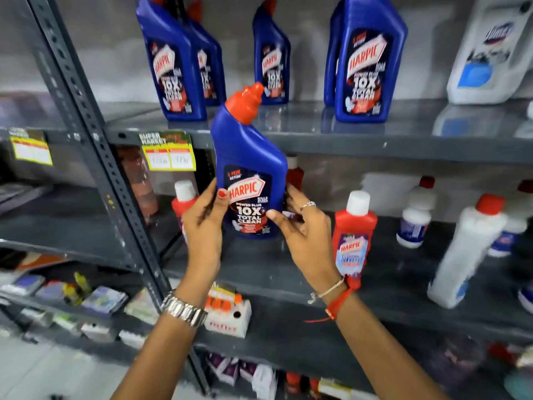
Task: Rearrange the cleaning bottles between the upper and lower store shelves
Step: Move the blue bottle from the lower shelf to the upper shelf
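While both hands clamp it, the blue Harpic bottle (250, 171) hangs upright w/ a slight tilt in mid-air, in front of the upper shelf (403, 145) edge and above the lower shelf (389, 284) — resting on neither.

Head view, only one. Left hand (203, 223): thumb on the label front, fingers wrapped round the back; pressed onto the bottle's lower left side. Right hand (302, 229): thumb on the label's lower right, fingers behind; also pressed on. So a two-sided squeeze low on the body.

Handling, my guess: rigid plastic, glossy so prob. a bit slick, looks full so moderately heavy, not fragile. Angled red cap (246, 103) and neck make it top-awkward; best hold is the flat waist at the label, as now, or one hand under the base.

Room: upper shelf has an open gap btw. the left blue bottles (176, 70) and the big blue bottle (366, 67) on the right, w/ one smaller bottle (272, 59) set back in that gap. Front lip of the upper shelf is the edge to clear; base sits below it now. The lower shelf has a red Harpic bottle (353, 232) just right of the hands and white bottles (467, 249) further right, one leaning. Grey upright post (95, 145) is close on the left, so swing room is tighter there.
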The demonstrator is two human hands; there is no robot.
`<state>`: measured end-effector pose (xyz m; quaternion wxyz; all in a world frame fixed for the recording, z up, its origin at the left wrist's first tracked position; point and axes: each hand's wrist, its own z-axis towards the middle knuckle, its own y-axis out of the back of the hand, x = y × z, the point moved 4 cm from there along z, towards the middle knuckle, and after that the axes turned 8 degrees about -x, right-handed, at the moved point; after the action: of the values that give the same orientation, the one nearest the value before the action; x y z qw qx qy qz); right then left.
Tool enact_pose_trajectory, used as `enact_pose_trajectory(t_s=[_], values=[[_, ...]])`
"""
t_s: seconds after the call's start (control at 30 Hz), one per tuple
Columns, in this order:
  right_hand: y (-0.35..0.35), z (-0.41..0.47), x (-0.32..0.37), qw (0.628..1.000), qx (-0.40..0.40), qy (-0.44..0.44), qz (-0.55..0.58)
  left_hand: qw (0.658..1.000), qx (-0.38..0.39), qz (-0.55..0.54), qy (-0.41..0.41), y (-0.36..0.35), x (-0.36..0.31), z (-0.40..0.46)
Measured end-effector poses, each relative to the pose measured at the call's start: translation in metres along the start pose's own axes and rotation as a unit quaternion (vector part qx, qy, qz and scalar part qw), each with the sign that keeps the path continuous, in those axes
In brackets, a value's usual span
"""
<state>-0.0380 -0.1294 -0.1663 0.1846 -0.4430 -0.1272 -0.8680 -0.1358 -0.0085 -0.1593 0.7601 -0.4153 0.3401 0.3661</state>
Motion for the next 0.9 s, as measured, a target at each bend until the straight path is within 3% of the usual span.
enact_pose_trajectory(t_s=[0.17, 0.33, 0.57, 0.9], values=[[0.003, 0.062, 0.065, 0.997, -0.011, 0.082, 0.012, 0.996, 0.056, -0.067, -0.026, -0.036, -0.072, 0.044], [0.007, 0.125, 0.096, 0.995, -0.014, 0.099, 0.01, 0.994, 0.078, -0.071, -0.023, -0.082, -0.101, 0.093], [0.006, 0.185, 0.072, 0.994, -0.039, 0.05, -0.088, 0.99, 0.119, -0.006, 0.079, -0.126, -0.073, 0.135], [-0.002, 0.196, 0.053, 0.994, -0.03, 0.002, -0.105, 0.986, 0.123, 0.029, 0.11, -0.134, -0.039, 0.149]])
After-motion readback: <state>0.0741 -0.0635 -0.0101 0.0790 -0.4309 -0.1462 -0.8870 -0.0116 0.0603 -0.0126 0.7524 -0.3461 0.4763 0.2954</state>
